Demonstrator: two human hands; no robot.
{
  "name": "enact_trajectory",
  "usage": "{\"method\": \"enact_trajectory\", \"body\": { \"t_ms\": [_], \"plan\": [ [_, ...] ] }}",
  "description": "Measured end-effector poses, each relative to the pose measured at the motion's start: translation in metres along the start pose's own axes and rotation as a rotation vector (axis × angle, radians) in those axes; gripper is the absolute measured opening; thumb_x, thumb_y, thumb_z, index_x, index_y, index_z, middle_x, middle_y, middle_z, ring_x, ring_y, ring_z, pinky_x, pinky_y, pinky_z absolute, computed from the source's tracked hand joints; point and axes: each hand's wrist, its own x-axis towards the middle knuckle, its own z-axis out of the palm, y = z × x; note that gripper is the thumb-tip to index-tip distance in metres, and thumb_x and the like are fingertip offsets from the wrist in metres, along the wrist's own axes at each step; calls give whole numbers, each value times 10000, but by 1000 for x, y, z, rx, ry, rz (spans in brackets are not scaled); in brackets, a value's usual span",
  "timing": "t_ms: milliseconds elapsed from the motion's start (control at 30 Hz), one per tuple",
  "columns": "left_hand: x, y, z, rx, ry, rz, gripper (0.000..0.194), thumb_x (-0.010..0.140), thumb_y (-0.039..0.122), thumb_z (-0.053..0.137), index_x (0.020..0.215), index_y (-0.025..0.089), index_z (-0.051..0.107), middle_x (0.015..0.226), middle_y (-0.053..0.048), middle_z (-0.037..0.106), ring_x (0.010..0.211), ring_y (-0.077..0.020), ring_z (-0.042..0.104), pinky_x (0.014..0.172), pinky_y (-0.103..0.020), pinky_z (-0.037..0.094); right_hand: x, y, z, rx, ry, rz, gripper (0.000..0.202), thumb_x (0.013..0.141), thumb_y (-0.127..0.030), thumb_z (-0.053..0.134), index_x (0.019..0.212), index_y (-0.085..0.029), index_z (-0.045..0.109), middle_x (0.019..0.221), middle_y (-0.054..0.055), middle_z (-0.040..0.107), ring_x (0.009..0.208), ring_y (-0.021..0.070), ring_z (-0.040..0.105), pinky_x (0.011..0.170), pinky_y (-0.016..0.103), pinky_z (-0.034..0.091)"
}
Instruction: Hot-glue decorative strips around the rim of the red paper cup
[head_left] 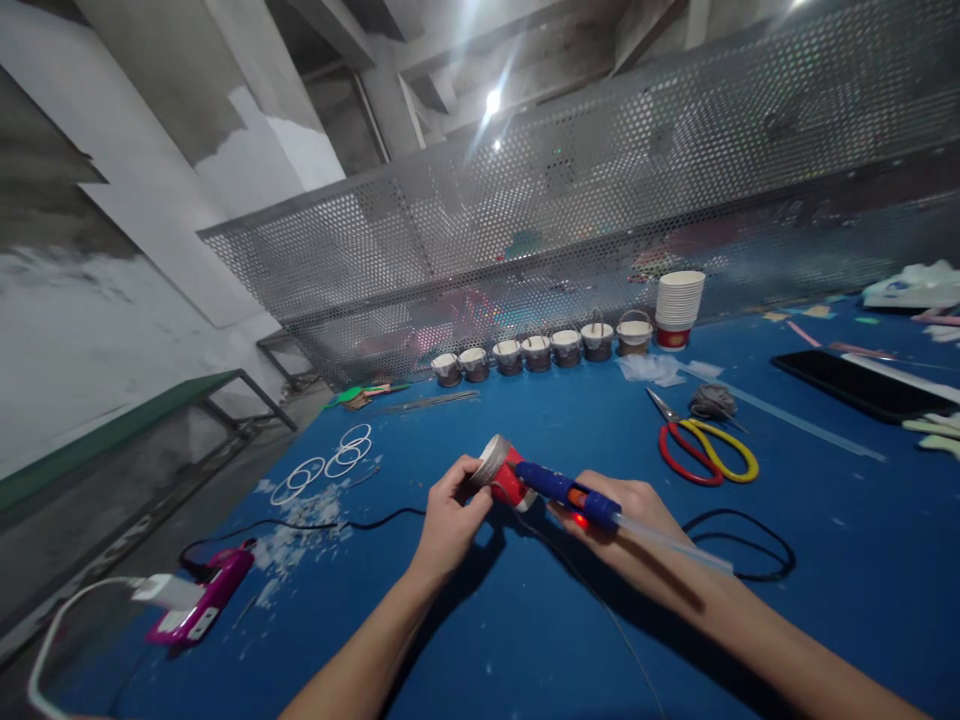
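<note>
My left hand (456,508) is closed around a red paper cup (508,484) that lies tilted, with grey yarn wound about its rim end. In my right hand (628,515) is a blue hot glue gun (559,487), its nozzle at the side of the cup. A clear glue stick (667,545) sticks out of the gun's back end, and a small red light glows beneath it. From the cup a thin strand of yarn (600,600) trails toward the front of the table. My right fingers are partly hidden by the gun.
Several yarn-wrapped cups (566,348) line the back, beside a stack of paper cups (679,305). Red-and-yellow scissors (705,450) and a grey yarn ball (712,402) lie right. White rings (322,468) and a pink power strip (206,600) with a black cord are left. A phone (862,385) lies far right.
</note>
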Motion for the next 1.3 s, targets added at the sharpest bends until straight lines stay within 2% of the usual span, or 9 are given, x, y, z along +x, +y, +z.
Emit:
{"method": "enact_trajectory", "body": {
  "t_ms": [133, 333, 500, 700, 933, 1167, 1300],
  "plan": [
    [1, -1, -1, -23, 2, -19, 63, 650, 178, 575, 678, 177, 631, 664, 15, 547, 645, -140, 495, 620, -239, 412, -1, -2, 0, 57, -51, -16, 269, 882, -369, 460, 691, -206, 555, 650, 40, 636, 512, 143, 507, 519, 253, 330],
    [3, -1, -2, -80, -11, -15, 33, 642, 171, 587, 651, 172, 618, 657, 15, 537, 632, -134, 477, 612, -242, 390, 3, -3, -3, 65, 21, 61, 385, 869, -487, 490, 596, -217, 518, 560, 18, 581, 467, 132, 449, 474, 248, 295],
    [3, -1, -3, -81, -29, -17, 26, 649, 188, 592, 636, 175, 610, 643, 14, 514, 617, -135, 464, 598, -247, 387, 2, -7, -4, 52, 23, 36, 342, 855, -452, 509, 611, -216, 554, 556, 16, 591, 462, 134, 476, 480, 248, 294],
    [4, -1, -4, -73, -37, 11, 36, 656, 194, 613, 627, 174, 607, 652, 6, 522, 629, -140, 460, 605, -254, 378, 4, -6, -8, 114, 25, 116, 400, 842, -536, 508, 596, -222, 527, 552, 14, 575, 469, 135, 443, 470, 248, 304],
    [5, -7, -8, -88, -69, 44, 32, 656, 197, 590, 637, 172, 590, 654, 11, 502, 621, -134, 433, 597, -253, 359, 5, -1, -6, 198, 39, 130, 367, 839, -513, 544, 618, -220, 524, 571, 5, 559, 495, 131, 420, 472, 253, 321],
    [6, -11, -9, -133, -87, 42, 11, 636, 183, 570, 625, 180, 569, 648, 17, 492, 625, -137, 425, 609, -259, 351, 5, -1, -7, 262, 1, 140, 352, 837, -505, 548, 633, -219, 541, 586, 1, 546, 524, 133, 399, 491, 265, 337],
    [7, -15, -10, -169, -84, 37, 21, 627, 182, 558, 634, 183, 578, 650, 15, 488, 633, -143, 424, 609, -259, 350, 8, -1, -11, 269, 7, 134, 309, 838, -428, 548, 623, -209, 582, 567, 0, 525, 534, 136, 407, 483, 265, 327]
  ]
}}
